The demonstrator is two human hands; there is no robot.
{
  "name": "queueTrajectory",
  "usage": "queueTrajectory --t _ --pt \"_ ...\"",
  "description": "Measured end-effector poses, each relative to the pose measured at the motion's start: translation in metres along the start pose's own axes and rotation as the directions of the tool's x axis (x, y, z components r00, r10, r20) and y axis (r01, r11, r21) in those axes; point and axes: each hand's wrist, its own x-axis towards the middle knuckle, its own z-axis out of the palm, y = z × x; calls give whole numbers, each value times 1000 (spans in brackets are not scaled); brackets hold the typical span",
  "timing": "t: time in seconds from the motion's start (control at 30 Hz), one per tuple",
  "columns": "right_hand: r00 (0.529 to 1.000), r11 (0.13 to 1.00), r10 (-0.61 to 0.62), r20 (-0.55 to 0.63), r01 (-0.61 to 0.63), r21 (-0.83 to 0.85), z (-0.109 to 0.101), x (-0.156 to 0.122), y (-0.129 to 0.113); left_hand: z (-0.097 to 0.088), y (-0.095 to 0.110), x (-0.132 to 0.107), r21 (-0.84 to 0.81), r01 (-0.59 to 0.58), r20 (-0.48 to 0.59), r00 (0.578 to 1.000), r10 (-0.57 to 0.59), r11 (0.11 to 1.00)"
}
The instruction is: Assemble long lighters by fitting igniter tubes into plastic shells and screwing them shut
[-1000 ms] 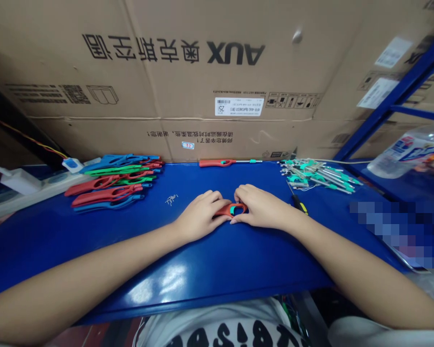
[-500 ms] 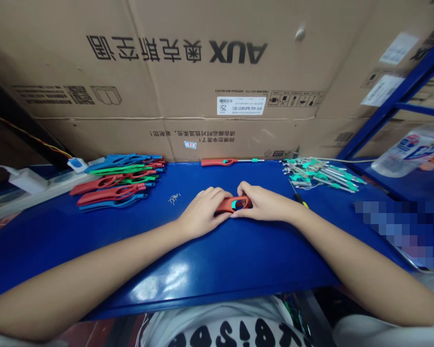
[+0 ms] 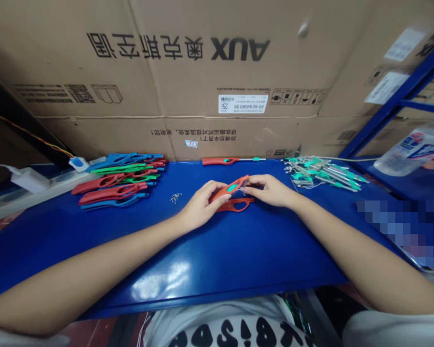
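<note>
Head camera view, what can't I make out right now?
In the head view:
Held red handle: left end covered by the left hand.
Lower red handle: left end behind that hand.
Plastic bottle: cut off by the right edge.
Pixelated patch: masks what lies beneath.
Tiny pale bits: too small to identify.

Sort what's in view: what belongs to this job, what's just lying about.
Seemingly in the job:
red shell in left hand
second red shell
coloured shells
metal rods
tiny pale bits

Apparently just lying about:
plastic bottle
power strip
white plug
</note>
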Motion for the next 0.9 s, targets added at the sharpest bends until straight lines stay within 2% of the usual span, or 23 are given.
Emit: queueTrajectory --t 0.2,0.33,0.4,0.47,0.53,0.6,0.77,0.9 --pt "1000 988 21 3 -21 -151 1 -4 -8 1 -10 5 -117 67 -201 975 -90 991" --pt "1000 974 -6 3 7 -225 -2 -5 -11 -1 -7 4 -106 69 -236 967 -92 992" --pt "999 970 -44 1 43 -238 -3 -6 -13 -3 0 1 -36 66 -209 975 -72 997" --pt "997 961 -77 -6 73 -265 -3 -8 -16 -4 8 -3 122 43 -134 991 -27 992" --pt "994 945 -111 -8 103 -309 -3 -10 -20 -4 13 -5 287 6 -42 999 7 958" --pt "992 935 -129 -5 120 -333 -3 -11 -22 -3 13 -6 370 -13 19 1000 6 929" --pt "999 960 -53 -4 50 -275 -5 -13 -23 -1 5 -5 375 -14 69 998 -13 927" --pt "998 957 -57 -21 49 -287 -5 -11 -21 -2 0 -4 328 -19 63 998 -2 945"
